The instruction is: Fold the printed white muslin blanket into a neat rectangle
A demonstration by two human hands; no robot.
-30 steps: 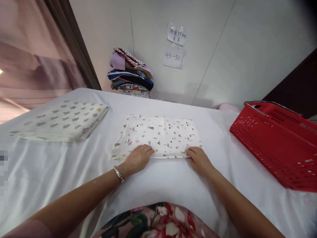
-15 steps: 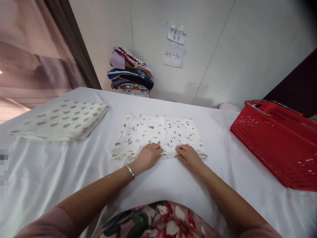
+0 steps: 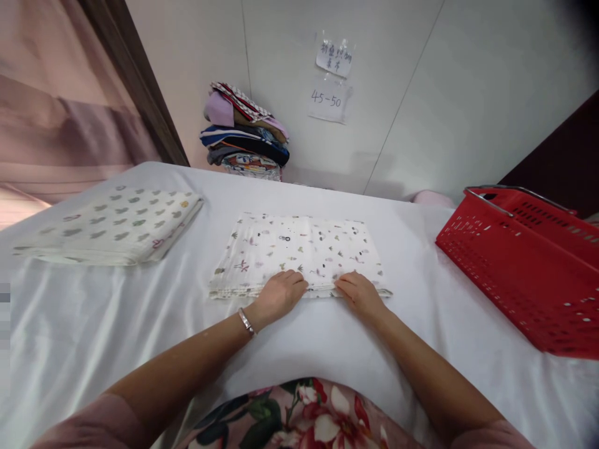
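So the printed cloth (image 3: 299, 249) was already folded flat, short of the far edge of the surface (image 3: 327, 349), layers just uneven at its near right corner, left hand (image 3: 281, 294) and right hand (image 3: 361, 295) curled on its near side, couldn't tell if pinching.

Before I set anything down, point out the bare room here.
Bare tablecloth separates the middle folded cloth from the red basket and from the left folded cloth. Crowded: the middle cloth's near edge, under left hand and right hand.
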